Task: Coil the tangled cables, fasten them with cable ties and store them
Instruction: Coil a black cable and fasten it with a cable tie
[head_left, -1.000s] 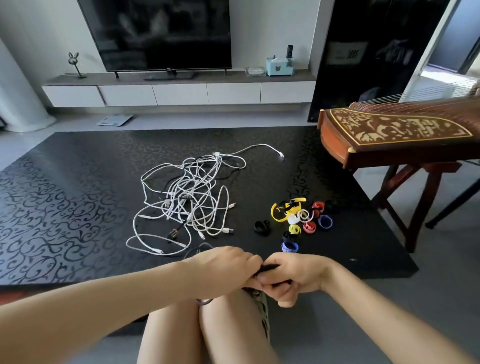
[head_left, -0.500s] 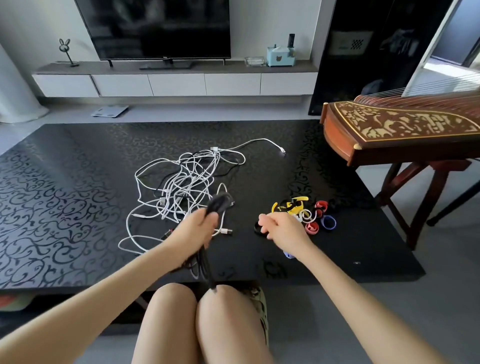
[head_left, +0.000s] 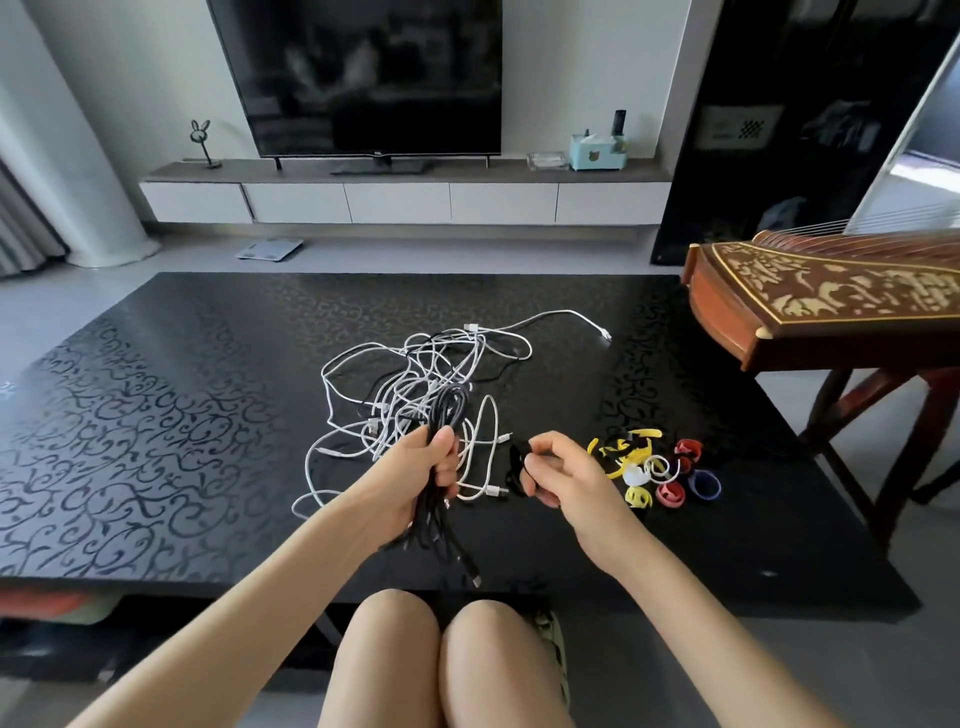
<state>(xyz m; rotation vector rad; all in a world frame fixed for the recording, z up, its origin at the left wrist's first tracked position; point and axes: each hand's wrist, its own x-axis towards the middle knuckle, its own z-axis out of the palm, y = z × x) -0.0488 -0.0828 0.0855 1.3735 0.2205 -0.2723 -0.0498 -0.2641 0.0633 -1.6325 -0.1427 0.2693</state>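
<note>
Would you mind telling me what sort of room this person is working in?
Most likely a home living room: a large television over a low media cabinet, a black coffee table, and a zither beside it.

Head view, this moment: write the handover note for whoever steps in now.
Left hand: closed around the black cable, folded into a bundle, its looped end sticking up above the grip and its plug ends hanging below, over the near table edge.
Right hand: pinching a black cable tie just right of the bundle, not yet wrapped on.
White cables: in a tangle on the black table.
Coloured cable ties: clustered on the table, right of the hands.
Done: black cable gathered.
Left: tie it, coil and tie the white cables, store everything. No storage spot is evident.
</note>
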